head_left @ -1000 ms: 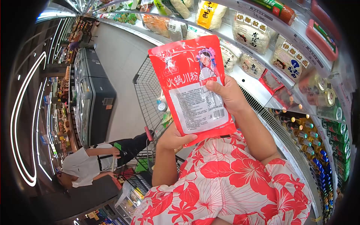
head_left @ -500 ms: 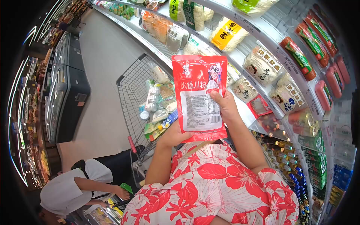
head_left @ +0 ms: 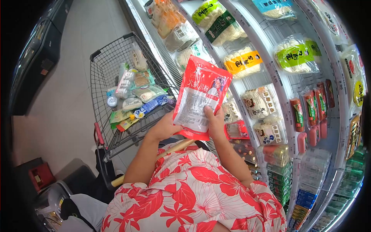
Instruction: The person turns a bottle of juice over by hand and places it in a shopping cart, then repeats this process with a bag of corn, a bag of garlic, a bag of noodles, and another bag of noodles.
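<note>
A red packet of hot-pot noodles (head_left: pixel 195 102) with a white printed label is held up in front of me, tilted slightly. My left hand (head_left: pixel 164 127) grips its lower left corner. On the lower right side, my right hand (head_left: pixel 216 121) holds it with the thumb lying on the label. Both hands are closed on the packet, and the fingers behind it are hidden. A similar red packet (head_left: pixel 236 130) lies on the shelf just beyond my right hand.
To the left stands a wire shopping cart (head_left: pixel 112 73) with several bagged foods and a blue packet (head_left: pixel 150 106). Chilled shelves on the right hold noodle packs (head_left: pixel 243 62), sausages (head_left: pixel 297 114) and green cans (head_left: pixel 280 181). A person in white (head_left: pixel 87 210) is at lower left.
My view has turned toward the shelves, so the cart shows more fully. The packet has tilted and sits a little lower, still in both hands. The person at lower left is now mostly out of view.
</note>
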A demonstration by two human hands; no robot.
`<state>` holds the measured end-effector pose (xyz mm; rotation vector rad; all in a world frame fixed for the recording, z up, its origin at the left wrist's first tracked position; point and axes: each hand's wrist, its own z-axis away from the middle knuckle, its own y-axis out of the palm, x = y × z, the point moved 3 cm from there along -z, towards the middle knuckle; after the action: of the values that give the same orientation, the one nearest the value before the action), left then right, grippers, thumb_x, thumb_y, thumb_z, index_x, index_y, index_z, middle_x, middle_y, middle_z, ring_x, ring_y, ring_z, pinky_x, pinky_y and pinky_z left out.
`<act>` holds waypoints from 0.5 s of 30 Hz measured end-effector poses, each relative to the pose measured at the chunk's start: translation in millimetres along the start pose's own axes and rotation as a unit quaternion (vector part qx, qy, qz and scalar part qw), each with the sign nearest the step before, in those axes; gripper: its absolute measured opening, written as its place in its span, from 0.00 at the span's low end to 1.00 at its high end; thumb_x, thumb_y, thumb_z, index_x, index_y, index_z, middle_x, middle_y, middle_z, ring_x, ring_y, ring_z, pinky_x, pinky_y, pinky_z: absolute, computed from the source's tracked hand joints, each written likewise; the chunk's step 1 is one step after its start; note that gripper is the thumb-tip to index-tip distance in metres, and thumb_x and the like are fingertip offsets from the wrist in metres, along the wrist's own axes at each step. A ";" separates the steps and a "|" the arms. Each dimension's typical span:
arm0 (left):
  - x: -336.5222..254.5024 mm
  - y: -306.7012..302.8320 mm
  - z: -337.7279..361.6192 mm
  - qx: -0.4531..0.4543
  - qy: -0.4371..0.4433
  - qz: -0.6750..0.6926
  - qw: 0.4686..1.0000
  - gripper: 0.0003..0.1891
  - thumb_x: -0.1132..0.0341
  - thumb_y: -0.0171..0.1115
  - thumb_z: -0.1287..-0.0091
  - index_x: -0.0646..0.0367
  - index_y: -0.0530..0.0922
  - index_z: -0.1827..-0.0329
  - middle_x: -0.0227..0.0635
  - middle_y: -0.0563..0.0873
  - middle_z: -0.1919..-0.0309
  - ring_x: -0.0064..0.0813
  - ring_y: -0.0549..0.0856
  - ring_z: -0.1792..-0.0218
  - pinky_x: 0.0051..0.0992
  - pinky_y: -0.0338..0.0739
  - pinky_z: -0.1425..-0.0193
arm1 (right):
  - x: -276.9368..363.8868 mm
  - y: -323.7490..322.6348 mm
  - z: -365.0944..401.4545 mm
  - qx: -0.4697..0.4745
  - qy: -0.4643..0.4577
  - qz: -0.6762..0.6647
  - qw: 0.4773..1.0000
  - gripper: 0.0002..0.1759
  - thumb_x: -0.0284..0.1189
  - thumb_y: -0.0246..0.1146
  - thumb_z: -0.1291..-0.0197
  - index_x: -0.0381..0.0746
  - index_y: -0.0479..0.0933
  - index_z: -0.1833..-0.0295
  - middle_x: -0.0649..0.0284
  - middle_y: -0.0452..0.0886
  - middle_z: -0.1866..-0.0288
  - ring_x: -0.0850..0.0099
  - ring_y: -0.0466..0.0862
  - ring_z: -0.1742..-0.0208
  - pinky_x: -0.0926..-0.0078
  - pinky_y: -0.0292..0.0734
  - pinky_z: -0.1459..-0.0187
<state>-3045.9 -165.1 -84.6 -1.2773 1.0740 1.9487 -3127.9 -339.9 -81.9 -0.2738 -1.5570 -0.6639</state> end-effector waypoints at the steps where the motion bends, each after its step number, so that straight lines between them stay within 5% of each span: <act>1: 1.5 -4.3 -4.1 -0.013 -0.046 -0.013 0.999 0.32 0.83 0.55 0.49 0.64 0.68 0.35 0.35 0.80 0.45 0.25 0.80 0.46 0.26 0.73 0.40 | -3.2 -0.5 -5.1 -0.022 -0.007 0.026 0.999 0.22 0.35 0.64 0.38 0.33 0.70 0.44 0.60 0.80 0.51 0.74 0.79 0.52 0.73 0.74 0.48; 4: 6.8 -5.3 -10.8 -0.037 0.072 0.039 0.996 0.30 0.84 0.54 0.49 0.64 0.69 0.38 0.36 0.82 0.48 0.25 0.82 0.51 0.25 0.76 0.45 | -4.4 5.3 -7.5 -0.041 -0.015 -0.014 0.999 0.19 0.33 0.63 0.37 0.34 0.70 0.45 0.61 0.81 0.52 0.76 0.79 0.55 0.75 0.74 0.50; 8: -0.9 -4.4 -19.1 -0.057 0.040 0.081 0.994 0.26 0.86 0.52 0.45 0.66 0.70 0.39 0.38 0.82 0.49 0.27 0.82 0.49 0.27 0.77 0.45 | -14.8 1.9 -20.5 -0.043 -0.002 -0.048 0.998 0.16 0.33 0.63 0.36 0.35 0.72 0.48 0.65 0.82 0.56 0.80 0.79 0.58 0.77 0.75 0.53; 15: -0.2 -8.1 -24.5 -0.006 0.044 0.096 0.994 0.33 0.85 0.47 0.55 0.67 0.70 0.39 0.40 0.82 0.50 0.30 0.83 0.52 0.26 0.78 0.48 | -3.1 2.9 5.4 0.013 0.001 -0.130 0.991 0.21 0.37 0.57 0.33 0.34 0.70 0.42 0.61 0.80 0.49 0.75 0.80 0.50 0.74 0.74 0.46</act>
<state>-3028.0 -181.9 -92.3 -1.3188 1.2704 2.0577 -3130.4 -333.9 -84.0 -0.0496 -1.6141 -0.8458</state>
